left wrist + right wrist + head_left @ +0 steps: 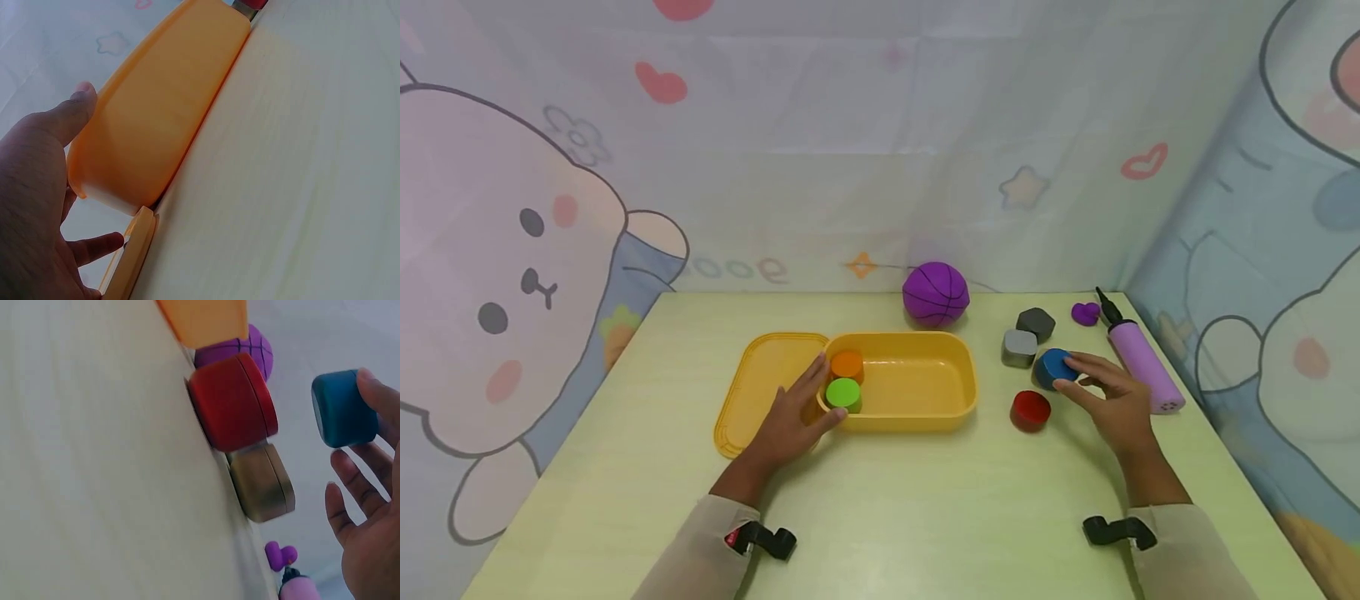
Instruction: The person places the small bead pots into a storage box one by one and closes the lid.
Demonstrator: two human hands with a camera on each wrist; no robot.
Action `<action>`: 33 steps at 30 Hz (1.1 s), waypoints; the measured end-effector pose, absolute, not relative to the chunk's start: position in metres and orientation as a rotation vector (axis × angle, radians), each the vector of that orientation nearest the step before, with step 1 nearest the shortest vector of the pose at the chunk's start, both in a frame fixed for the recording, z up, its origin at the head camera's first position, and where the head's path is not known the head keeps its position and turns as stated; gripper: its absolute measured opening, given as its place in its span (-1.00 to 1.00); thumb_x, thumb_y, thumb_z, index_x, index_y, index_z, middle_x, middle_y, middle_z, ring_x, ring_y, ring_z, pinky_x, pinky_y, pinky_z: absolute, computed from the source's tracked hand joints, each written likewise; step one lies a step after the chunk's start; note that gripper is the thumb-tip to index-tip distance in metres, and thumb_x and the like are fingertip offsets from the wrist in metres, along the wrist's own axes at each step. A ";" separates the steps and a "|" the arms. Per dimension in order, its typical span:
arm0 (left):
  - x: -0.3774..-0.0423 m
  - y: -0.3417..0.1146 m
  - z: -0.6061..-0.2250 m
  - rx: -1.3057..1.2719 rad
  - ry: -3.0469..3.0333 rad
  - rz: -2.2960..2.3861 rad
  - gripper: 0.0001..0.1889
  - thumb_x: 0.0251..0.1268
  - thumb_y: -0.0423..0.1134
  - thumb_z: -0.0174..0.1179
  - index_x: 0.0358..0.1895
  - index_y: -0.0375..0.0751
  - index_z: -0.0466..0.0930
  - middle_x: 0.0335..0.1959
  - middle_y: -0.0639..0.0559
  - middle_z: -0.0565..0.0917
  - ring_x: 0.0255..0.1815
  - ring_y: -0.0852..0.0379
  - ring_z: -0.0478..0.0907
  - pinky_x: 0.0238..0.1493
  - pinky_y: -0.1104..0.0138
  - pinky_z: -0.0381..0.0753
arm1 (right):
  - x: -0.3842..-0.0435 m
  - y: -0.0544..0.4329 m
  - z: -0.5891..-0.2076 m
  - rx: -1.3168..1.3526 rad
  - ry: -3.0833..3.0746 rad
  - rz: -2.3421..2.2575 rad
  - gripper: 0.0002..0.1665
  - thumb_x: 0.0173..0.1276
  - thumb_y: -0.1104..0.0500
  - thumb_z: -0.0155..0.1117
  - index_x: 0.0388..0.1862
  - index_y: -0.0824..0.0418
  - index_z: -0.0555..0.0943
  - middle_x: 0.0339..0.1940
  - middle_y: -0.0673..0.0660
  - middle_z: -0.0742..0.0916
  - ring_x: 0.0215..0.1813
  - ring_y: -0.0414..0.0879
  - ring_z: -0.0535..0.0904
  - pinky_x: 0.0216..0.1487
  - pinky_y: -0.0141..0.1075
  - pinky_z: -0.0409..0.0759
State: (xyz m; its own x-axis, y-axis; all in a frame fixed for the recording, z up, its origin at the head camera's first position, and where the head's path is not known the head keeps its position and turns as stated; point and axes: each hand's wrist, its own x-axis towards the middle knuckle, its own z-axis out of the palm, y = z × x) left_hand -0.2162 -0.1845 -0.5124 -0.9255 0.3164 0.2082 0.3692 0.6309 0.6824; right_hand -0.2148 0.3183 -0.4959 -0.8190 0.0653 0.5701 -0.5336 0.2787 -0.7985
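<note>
My right hand (1112, 408) pinches a small blue tin (1051, 369) between thumb and fingertips. In the right wrist view the blue tin (342, 407) is held up off the table. Close by stand a round red tin (1030, 412), a silver rounded-square tin (1018, 348) and a dark grey hexagonal tin (1035, 324). At the left end of a yellow box (898, 423), my left hand (786, 425) rests with fingers spread and its thumb along the front rim. Inside that end sit an orange tin (847, 365) and a green tin (844, 394).
A flat yellow lid (752, 400) lies left of the box, partly under the left hand. Behind the box is a purple ball (936, 294). Along the right table edge lie a lilac hand pump (1146, 367) and a small purple heart-shaped piece (1086, 313).
</note>
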 end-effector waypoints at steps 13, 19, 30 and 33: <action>-0.215 -0.184 -0.508 -0.569 -2.776 -1.233 -0.09 0.57 0.13 0.31 0.79 -0.07 0.10 0.86 0.09 0.02 0.87 -0.15 0.00 0.61 -0.64 -0.31 | -0.228 0.291 -0.490 0.449 -2.085 1.409 -0.51 0.18 0.60 0.58 0.12 0.43 0.82 0.18 0.47 0.80 0.19 -0.40 0.71 0.03 -0.51 0.68; -0.215 -0.185 -0.509 -0.574 -2.769 -1.226 -0.10 0.57 0.12 0.32 0.79 -0.08 0.11 0.86 0.08 0.02 0.86 -0.16 0.01 0.60 -0.65 -0.30 | -0.235 0.277 -0.489 0.456 -2.076 1.415 -0.51 0.18 0.56 0.60 0.13 0.38 0.83 0.19 0.47 0.80 0.24 -0.40 0.70 0.08 -0.53 0.67; -0.212 -0.183 -0.508 -0.587 -2.754 -1.237 -0.11 0.57 0.10 0.31 0.79 -0.09 0.11 0.86 0.06 0.03 0.86 -0.15 0.01 0.59 -0.66 -0.30 | -0.246 0.247 -0.488 0.462 -2.083 1.423 -0.53 0.20 0.49 0.64 0.12 0.34 0.85 0.22 0.39 0.82 0.15 -0.46 0.68 0.24 -0.66 0.60; -0.212 -0.183 -0.508 -0.584 -2.754 -1.239 -0.11 0.57 0.09 0.32 0.79 -0.09 0.12 0.86 0.06 0.03 0.86 -0.16 0.01 0.59 -0.66 -0.30 | -0.248 0.236 -0.486 0.461 -2.087 1.419 -0.53 0.20 0.46 0.66 0.12 0.31 0.85 0.21 0.37 0.83 0.23 -0.49 0.65 0.39 -0.66 0.50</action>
